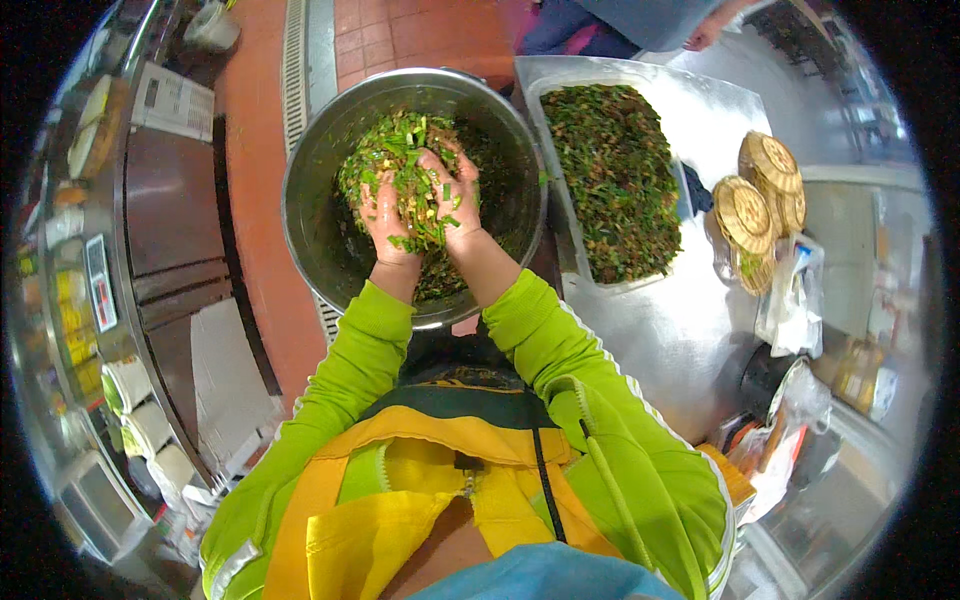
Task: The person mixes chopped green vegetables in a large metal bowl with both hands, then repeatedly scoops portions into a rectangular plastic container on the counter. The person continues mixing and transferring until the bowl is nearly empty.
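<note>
A large round stainless steel pot [304,195] is right in front of me. Inside it lies a moist mix of chopped greens and darker minced bits [397,139]. My left hand [386,217] and my right hand [459,191] are both down in the pot, cupped around a mound of this mix. Bits of green stick to both hands, and some fingertips are buried. To the right of the pot, a translucent plastic tub [559,217] holds a broad layer of similar chopped filling [611,180].
The tub sits on a steel table [637,330]. Woven lidded baskets [750,214] and a plastic bag [791,300] stand farther right. Another person's hand [705,34] shows beyond the table. At left are a counter with a digital scale [101,281] and red floor [259,187] with a drain grate [295,67].
</note>
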Motion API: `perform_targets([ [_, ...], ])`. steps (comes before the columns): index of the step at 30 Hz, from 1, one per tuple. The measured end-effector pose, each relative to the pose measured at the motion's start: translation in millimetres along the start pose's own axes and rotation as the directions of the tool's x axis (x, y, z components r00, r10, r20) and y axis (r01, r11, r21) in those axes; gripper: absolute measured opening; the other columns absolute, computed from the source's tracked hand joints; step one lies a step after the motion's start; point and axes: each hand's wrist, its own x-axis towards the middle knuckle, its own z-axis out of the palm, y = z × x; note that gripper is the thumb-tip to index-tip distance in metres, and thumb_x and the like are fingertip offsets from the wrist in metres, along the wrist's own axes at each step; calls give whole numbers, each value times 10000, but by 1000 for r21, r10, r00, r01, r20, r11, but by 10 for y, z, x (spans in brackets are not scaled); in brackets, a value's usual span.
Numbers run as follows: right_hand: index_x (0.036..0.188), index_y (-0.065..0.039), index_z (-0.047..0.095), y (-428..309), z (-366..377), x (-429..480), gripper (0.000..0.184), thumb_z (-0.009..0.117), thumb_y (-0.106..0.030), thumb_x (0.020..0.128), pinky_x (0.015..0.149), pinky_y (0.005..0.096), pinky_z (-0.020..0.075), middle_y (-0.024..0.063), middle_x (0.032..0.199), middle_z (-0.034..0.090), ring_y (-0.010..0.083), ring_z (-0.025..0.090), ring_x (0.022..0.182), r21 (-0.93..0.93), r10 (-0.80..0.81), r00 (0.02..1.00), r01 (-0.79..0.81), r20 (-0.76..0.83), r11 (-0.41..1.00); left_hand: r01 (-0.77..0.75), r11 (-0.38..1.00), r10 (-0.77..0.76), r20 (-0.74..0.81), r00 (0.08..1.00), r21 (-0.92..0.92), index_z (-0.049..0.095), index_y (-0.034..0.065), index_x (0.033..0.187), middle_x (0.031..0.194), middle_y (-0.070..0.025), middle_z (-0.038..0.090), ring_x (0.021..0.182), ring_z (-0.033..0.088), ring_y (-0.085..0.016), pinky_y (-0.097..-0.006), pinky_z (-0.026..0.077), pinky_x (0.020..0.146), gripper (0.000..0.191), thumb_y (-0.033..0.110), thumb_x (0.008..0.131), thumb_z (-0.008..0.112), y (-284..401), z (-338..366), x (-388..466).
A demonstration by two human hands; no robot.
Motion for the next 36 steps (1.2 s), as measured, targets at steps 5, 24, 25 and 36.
perform_targets([
  [5,1075,-58,519,-438,-91,-34,343,645,-11,760,803,319,485,81,1021,579,189,569,920,87,-63,998,65,-23,994,-90,839,7,156,988,537,475,61,1232,1229,-124,453,1173,355,-269,-353,300,975,390,61,843,501,-277,91,56],
  [24,1091,-4,565,-2000,-2494,11,416,667,-265,782,839,381,478,127,1173,533,245,544,1042,-646,-717,659,653,226,396,138,945,-272,482,833,295,447,-59,1243,1266,-81,450,1085,446,-127,-250,358,922,416,84,872,569,-1494,2013,-503],
  [25,1085,-15,572,-2035,-2444,-19,445,669,-317,773,840,397,469,133,1174,535,260,541,1043,-805,-679,702,520,213,285,95,942,-254,501,827,321,445,-56,1248,1264,-80,453,1081,450,-127,-249,354,925,419,85,874,567,-1485,2033,-467],
  [36,1128,-170,585,-2034,-1568,-257,480,620,-418,718,1022,522,200,66,1294,458,301,363,1227,-898,-532,806,0,260,-440,172,930,-325,503,801,326,479,-35,1233,1104,-17,521,907,468,-68,-202,378,801,355,88,902,519,-1482,1991,-203],
])
